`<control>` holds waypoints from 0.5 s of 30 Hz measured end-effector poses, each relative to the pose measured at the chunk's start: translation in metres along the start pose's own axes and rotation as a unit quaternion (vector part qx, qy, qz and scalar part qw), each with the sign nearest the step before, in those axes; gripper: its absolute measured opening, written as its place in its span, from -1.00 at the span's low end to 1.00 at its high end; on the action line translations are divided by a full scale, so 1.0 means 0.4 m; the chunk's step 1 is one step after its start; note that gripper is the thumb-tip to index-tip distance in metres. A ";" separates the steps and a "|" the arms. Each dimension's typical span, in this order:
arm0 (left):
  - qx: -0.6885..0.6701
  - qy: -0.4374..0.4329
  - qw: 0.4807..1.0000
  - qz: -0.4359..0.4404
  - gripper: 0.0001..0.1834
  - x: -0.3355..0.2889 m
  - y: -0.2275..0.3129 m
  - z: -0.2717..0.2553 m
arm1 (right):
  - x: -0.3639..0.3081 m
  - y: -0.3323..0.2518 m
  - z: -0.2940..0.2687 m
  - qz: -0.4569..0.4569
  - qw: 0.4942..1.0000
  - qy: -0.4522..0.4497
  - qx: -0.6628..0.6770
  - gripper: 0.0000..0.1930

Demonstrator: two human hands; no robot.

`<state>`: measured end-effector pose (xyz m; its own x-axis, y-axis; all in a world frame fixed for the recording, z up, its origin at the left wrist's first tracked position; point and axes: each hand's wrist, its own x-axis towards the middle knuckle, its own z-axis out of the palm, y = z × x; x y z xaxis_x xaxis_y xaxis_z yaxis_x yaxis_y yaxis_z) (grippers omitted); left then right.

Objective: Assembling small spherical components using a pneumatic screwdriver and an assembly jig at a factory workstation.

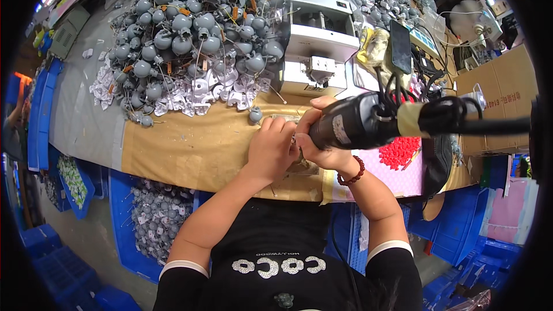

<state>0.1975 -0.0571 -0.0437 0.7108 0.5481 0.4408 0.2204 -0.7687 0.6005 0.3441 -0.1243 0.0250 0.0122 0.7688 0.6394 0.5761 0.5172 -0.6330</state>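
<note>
My right hand [325,157] is wrapped round a black corded power tool [345,125], which looks like an electric screwdriver seen from its back end. Its tip is hidden below the body. Close against it on the left, my left hand [269,148] has its fingers bent and pressed together over a small part that I cannot make out. Under both hands lies a clear, taped patch [303,167] of the brown-covered bench. Just beyond my left fingers sits a single grey ball-shaped housing [255,115].
A large heap of grey round housings [201,29] with wires and white pieces fills the bench's far left. Behind my hands stands a white machine [319,46]. To the right are a phone [400,46], red parts [399,152] and a cardboard box [498,101]. A blue bin [121,224] stands below.
</note>
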 end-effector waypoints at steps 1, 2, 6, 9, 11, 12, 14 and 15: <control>0.002 -0.006 1.000 -0.002 -0.56 0.000 0.001 0.000 | 0.002 -0.002 -0.003 0.017 1.000 0.003 0.013 -0.29; 0.003 -0.013 1.000 -0.005 -0.55 0.001 0.004 -0.001 | 0.001 0.000 -0.010 0.062 0.995 0.012 0.075 -0.29; 0.005 -0.060 0.997 -0.047 -0.55 0.007 0.019 -0.026 | 0.045 -0.018 -0.077 0.246 0.924 0.199 0.216 -0.29; 0.003 -0.054 0.998 -0.041 -0.58 -0.006 0.019 -0.029 | 0.037 0.101 -0.179 0.357 0.898 0.245 0.080 -0.37; -0.016 -0.060 0.998 -0.018 -0.59 -0.002 0.021 -0.028 | -0.033 0.196 -0.234 0.401 0.879 0.249 0.063 -0.32; -0.030 -0.057 0.998 -0.012 -0.61 -0.001 0.024 -0.033 | -0.072 0.237 -0.242 0.418 0.869 0.259 0.058 -0.30; -0.036 -0.046 0.998 -0.001 -0.61 -0.015 0.015 -0.029 | -0.110 0.229 -0.225 0.447 0.856 0.254 0.055 -0.27; -0.041 -0.041 0.998 0.005 -0.61 -0.021 0.014 -0.024 | -0.162 0.281 -0.208 0.366 0.887 0.279 0.020 -0.41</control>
<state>0.1862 -0.0628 -0.0379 0.7656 0.5094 0.3929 0.1607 -0.7428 0.6500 0.4761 -0.1473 -0.0513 0.7806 0.6044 0.1592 0.2169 -0.0231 -0.9759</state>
